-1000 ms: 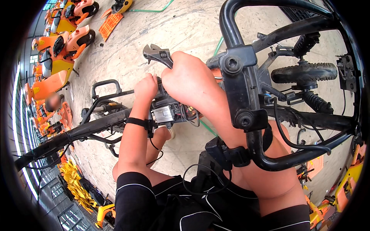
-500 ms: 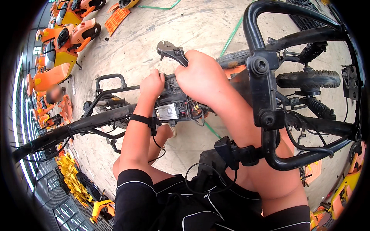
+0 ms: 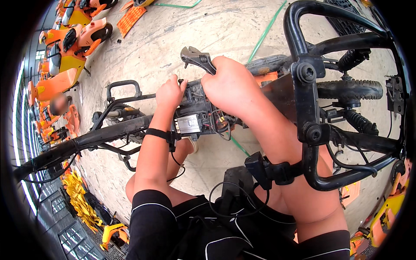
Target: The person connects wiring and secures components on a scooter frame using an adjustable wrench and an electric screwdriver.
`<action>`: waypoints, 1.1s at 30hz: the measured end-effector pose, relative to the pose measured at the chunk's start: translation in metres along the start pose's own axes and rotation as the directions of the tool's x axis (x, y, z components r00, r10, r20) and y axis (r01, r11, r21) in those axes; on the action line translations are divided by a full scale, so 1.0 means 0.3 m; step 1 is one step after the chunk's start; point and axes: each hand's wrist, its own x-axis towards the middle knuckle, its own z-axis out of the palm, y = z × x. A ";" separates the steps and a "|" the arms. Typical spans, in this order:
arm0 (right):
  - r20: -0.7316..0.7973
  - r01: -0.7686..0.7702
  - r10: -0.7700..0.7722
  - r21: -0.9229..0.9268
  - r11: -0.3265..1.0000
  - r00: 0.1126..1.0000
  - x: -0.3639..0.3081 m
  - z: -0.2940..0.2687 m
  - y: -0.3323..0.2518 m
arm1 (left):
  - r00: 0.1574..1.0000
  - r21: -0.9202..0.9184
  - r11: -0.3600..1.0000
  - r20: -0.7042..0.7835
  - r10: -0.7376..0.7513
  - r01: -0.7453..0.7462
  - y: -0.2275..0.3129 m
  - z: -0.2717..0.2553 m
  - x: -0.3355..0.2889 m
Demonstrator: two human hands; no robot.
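A stripped black scooter frame (image 3: 108,134) lies across in front of me, with a silver finned box (image 3: 189,124) and loose wires (image 3: 222,123) at its middle. My right hand (image 3: 229,86) is closed round the handle of an adjustable wrench (image 3: 198,59); the wrench's jaws point left, above the frame's far side. Left of it, my left hand (image 3: 170,93) is closed at the frame's far rail. A small dark piece (image 3: 182,81) shows at its fingertips, too small to name, and I cannot tell whether it is loose or part of the frame.
A thick black tube rack (image 3: 312,99) rises close to my right forearm, with a wheel (image 3: 351,89) and springs beyond it. Orange and yellow scooters (image 3: 71,56) line the left. Yellow panels (image 3: 80,195) are piled lower left, and an orange mat (image 3: 131,21) lies on the floor.
My right hand and the wrench have shifted slightly right. My left hand has moved a little left, its fingertips lifting and showing the small dark piece. The rack appears slightly farther right.
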 end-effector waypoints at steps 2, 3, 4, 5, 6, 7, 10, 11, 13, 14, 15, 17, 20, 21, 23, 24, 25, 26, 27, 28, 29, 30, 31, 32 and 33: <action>0.008 0.018 -0.018 0.016 1.000 1.000 -0.009 -0.009 -0.007 | 0.999 -0.014 1.000 -0.038 0.013 -0.014 0.001 0.002 -0.007; 0.016 0.026 -0.027 0.033 0.999 1.000 -0.015 -0.016 -0.011 | 0.998 -0.015 0.999 -0.055 0.028 -0.029 0.001 0.002 -0.008; 0.023 0.035 -0.036 0.049 0.998 0.999 -0.021 -0.024 -0.015 | 0.996 -0.018 0.999 -0.077 0.042 -0.043 0.000 0.004 -0.008; 0.024 0.002 -0.003 0.038 0.999 1.000 -0.024 -0.027 -0.024 | 0.997 0.001 0.999 -0.060 0.052 -0.052 0.000 0.008 -0.006; 0.024 -0.030 0.030 0.028 0.999 0.999 -0.025 -0.029 -0.033 | 0.997 0.018 0.998 -0.047 0.061 -0.060 0.000 0.011 -0.002; 0.023 -0.044 0.044 0.020 0.999 0.999 -0.028 -0.031 -0.040 | 0.997 0.034 0.997 -0.031 0.066 -0.065 0.000 0.016 0.000; 0.019 -0.052 0.052 0.000 0.999 0.998 -0.027 -0.032 -0.054 | 0.995 0.084 0.994 -0.071 0.070 -0.064 0.002 0.030 0.000; 0.020 -0.050 0.050 -0.007 0.999 0.999 -0.026 -0.032 -0.055 | 0.993 0.091 0.994 -0.094 0.072 -0.064 0.003 0.032 -0.002; 0.020 -0.048 0.049 -0.018 0.999 0.999 -0.026 -0.032 -0.057 | 0.980 0.106 0.991 -0.168 0.104 -0.087 0.007 0.031 -0.007; 0.017 -0.049 0.049 -0.021 0.999 0.999 -0.027 -0.032 -0.056 | 0.985 0.108 0.991 -0.144 0.092 -0.077 0.010 0.027 -0.006; 0.010 -0.050 0.050 -0.018 0.999 0.999 -0.028 -0.031 -0.055 | 0.987 0.113 0.990 -0.133 0.093 -0.078 0.011 0.021 -0.005; 0.015 -0.034 0.034 0.000 0.999 0.999 -0.029 -0.029 -0.049 | 0.990 0.120 0.990 -0.110 0.085 -0.072 0.014 0.009 -0.001; 0.035 -0.006 0.005 0.035 0.999 0.999 -0.022 -0.021 -0.029 | 0.994 0.120 0.991 -0.089 0.069 -0.058 0.008 0.009 0.003; 0.029 -0.012 0.011 0.043 0.999 1.000 -0.016 -0.014 -0.020 | 0.993 0.119 0.991 -0.092 0.071 -0.059 0.004 0.016 0.003; -0.014 0.010 -0.009 0.073 0.997 1.000 -0.009 0.004 -0.003 | 0.997 0.106 0.993 -0.067 0.049 -0.041 -0.006 0.038 0.006; -0.052 0.037 -0.033 0.090 0.995 0.998 -0.010 0.019 0.001 | 0.999 0.092 0.996 -0.039 0.025 -0.021 -0.016 0.045 0.008; -0.098 0.064 -0.055 0.091 0.994 0.994 -0.012 0.025 0.011 | 0.999 0.065 0.998 -0.041 0.016 -0.013 -0.010 0.057 0.019; -0.131 0.085 -0.072 0.102 0.991 0.989 -0.022 0.039 0.021 | 0.998 0.110 0.992 0.019 0.060 -0.062 -0.019 0.057 0.020; -0.211 0.110 -0.076 0.152 0.982 0.974 -0.029 0.048 0.032 | 0.990 0.084 0.996 0.136 0.030 -0.042 -0.011 0.062 0.044; -0.189 0.138 -0.121 0.075 0.988 0.974 -0.034 0.063 0.042 | 0.981 0.171 0.969 0.110 0.159 -0.176 0.008 0.060 0.067; -0.184 0.166 -0.151 0.068 0.984 0.971 -0.033 0.072 0.043 | 0.952 0.117 0.984 0.291 0.094 -0.133 0.013 0.043 0.070; -0.185 0.190 -0.176 0.066 0.980 0.967 -0.030 0.074 0.052 | 0.925 0.125 0.987 0.377 0.051 -0.105 0.019 0.016 0.074; -0.200 0.208 -0.191 0.068 0.976 0.961 -0.020 0.052 0.069 | 0.951 0.062 0.989 0.287 0.112 -0.135 0.056 -0.017 0.104; -0.194 0.220 -0.203 0.072 0.973 0.960 -0.021 0.043 0.084 | 0.969 -0.058 0.985 0.180 0.170 -0.162 0.066 -0.044 0.094; -0.186 0.218 -0.198 0.093 0.972 0.962 -0.023 0.028 0.102 | 0.967 -0.181 0.958 0.088 0.240 -0.222 0.095 -0.070 0.095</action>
